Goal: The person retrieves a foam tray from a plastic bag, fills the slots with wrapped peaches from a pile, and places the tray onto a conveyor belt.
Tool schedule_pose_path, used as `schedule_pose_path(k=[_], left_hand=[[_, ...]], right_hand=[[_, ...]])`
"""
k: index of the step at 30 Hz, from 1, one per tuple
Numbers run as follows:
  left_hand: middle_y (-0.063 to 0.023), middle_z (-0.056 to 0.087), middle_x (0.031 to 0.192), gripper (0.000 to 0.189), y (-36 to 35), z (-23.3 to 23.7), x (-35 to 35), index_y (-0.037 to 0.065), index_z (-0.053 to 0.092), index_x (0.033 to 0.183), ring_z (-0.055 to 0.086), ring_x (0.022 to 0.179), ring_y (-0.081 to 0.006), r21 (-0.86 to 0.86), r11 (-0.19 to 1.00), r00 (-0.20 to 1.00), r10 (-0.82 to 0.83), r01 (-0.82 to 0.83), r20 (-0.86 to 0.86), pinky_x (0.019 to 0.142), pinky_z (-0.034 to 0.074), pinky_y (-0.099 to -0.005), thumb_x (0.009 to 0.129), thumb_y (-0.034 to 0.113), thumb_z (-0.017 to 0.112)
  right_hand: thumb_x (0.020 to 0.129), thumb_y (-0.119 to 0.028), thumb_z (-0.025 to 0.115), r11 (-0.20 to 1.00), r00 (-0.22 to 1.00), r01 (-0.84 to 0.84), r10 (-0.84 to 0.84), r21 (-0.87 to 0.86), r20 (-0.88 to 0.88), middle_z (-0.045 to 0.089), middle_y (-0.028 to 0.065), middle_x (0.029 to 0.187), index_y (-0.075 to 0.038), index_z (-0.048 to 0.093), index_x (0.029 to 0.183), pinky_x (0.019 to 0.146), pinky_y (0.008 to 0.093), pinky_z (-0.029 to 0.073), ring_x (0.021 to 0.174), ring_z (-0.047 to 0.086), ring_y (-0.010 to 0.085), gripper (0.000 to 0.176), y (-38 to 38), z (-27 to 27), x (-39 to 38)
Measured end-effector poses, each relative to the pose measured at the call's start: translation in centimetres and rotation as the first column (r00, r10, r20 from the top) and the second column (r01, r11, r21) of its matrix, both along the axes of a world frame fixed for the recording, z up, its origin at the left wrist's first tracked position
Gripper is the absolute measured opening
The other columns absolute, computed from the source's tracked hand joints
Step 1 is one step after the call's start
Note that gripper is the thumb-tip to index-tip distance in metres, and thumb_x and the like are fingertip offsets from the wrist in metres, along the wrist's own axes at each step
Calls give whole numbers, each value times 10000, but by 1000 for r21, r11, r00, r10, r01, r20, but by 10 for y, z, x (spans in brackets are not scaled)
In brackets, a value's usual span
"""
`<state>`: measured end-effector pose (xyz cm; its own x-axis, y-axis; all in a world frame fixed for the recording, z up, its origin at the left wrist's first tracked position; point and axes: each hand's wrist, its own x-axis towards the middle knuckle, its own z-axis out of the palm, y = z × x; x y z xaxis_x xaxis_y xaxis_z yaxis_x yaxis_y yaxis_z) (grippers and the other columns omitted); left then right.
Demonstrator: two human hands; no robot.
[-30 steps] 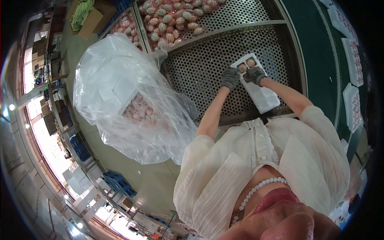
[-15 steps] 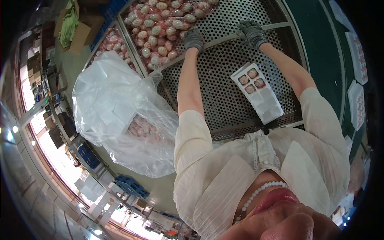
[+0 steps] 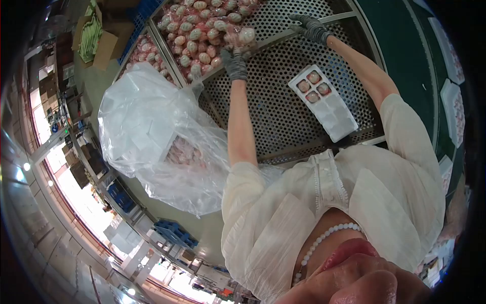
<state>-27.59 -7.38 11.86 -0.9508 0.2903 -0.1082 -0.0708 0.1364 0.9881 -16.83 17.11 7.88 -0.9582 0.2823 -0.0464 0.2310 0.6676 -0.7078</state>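
Note:
My left hand (image 3: 234, 65), in a grey glove, is at the tray's divider. Its fingers are closed at the lower edge of a plastic-wrapped, egg-shaped item (image 3: 246, 35), which looks raised above the pile; the fingertips are partly hidden. Many similar red-and-white wrapped items (image 3: 192, 34) lie heaped beside it. My gloved right hand (image 3: 310, 29) is open, fingers stretched out over the perforated metal tray (image 3: 273, 91), holding nothing. Nearer my body, a white carton (image 3: 336, 119) lies in the tray's near section, with several round items (image 3: 313, 87) in the cells of its far end.
A large clear plastic bag (image 3: 147, 116) bulges at the left of the tray, with wrapped items inside. On the right runs a dark green belt (image 3: 405, 66), with filled white trays (image 3: 450, 111) beyond it. An opened cardboard box (image 3: 106, 43) stands at the upper left.
My left hand has drawn back toward me and slightly left, and a wrapped item now shows at its fingers. My right hand has moved slightly up and left.

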Motion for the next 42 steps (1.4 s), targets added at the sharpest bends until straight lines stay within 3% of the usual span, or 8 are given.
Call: schedule_pose_path(k=[5, 9, 19, 30, 31, 33, 37, 42], left_hand=[[-60, 483, 766, 54, 3, -21, 106, 42, 450, 807, 501, 629, -179, 468, 879, 904, -126, -89, 409, 525, 476, -307, 764, 50, 480], [-78, 512, 775, 100, 16, -43, 201, 47, 483, 848, 507, 630, -175, 433, 898, 784, -215, -76, 583, 519, 462, -311, 754, 76, 503], [-56, 565, 764, 169, 6, -51, 275, 16, 553, 870, 501, 603, -131, 126, 920, 685, -364, 372, 631, 539, 426, -253, 718, 89, 564], [-165, 519, 883, 224, 37, -91, 304, 30, 548, 857, 477, 839, -317, -632, 765, 900, -355, 125, -252, 749, 380, -369, 645, 87, 503], [-165, 519, 883, 224, 36, -81, 303, 30, 548, 857, 477, 839, -317, -627, 769, 900, -352, 123, -255, 749, 380, -369, 645, 87, 503], [-170, 502, 899, 234, 32, -59, 299, 43, 548, 877, 477, 835, -324, -674, 676, 889, -453, 298, -61, 748, 384, -371, 652, 60, 485], [-185, 480, 915, 293, 36, -61, 297, 65, 536, 930, 480, 850, -306, -757, 577, 839, -539, 308, -70, 733, 399, -366, 644, 31, 484], [-179, 487, 929, 324, 28, -74, 320, 46, 491, 1012, 470, 862, -317, -654, 729, 867, -445, 205, -225, 774, 374, -381, 693, 39, 439]], right_hand=[[698, -384, 585, 689, 960, -184, -27, -701, -279, 452, 104, 1100, -80, 327, 1187, 833, 326, 408, 997, 450, 194, 631, -63, 29, 78], [676, -287, 640, 549, 975, 216, -169, -807, 146, 486, 108, 1036, -12, 350, 1149, 790, 292, 412, 923, 485, 176, 620, -96, 42, 172], [676, -259, 634, 777, 920, 180, 83, -603, 383, 543, 54, 845, -45, 476, 1016, 607, 245, 433, 688, 506, 138, 432, -99, 42, 259], [616, -203, 623, 925, 948, -71, -54, 373, 315, 484, 173, 929, -53, 451, 1016, 705, 377, 410, 824, 496, 324, 461, -102, 38, 235], [616, -203, 623, 923, 948, -72, -54, 379, 313, 484, 173, 929, -53, 451, 1016, 705, 377, 410, 824, 496, 324, 461, -102, 41, 236], [631, -197, 622, 878, 909, 314, -168, -361, 380, 486, 166, 925, -64, 466, 1005, 682, 364, 421, 801, 508, 310, 426, -102, 38, 236], [797, -290, 434, 989, 961, 20, -60, 149, 271, 509, 181, 938, -71, 509, 948, 677, 380, 425, 795, 520, 308, 277, -105, 36, 240], [773, -274, 463, 984, 889, 13, -92, 175, 449, 473, 186, 969, -75, 529, 922, 687, 383, 414, 788, 509, 331, 257, -106, 47, 225]])
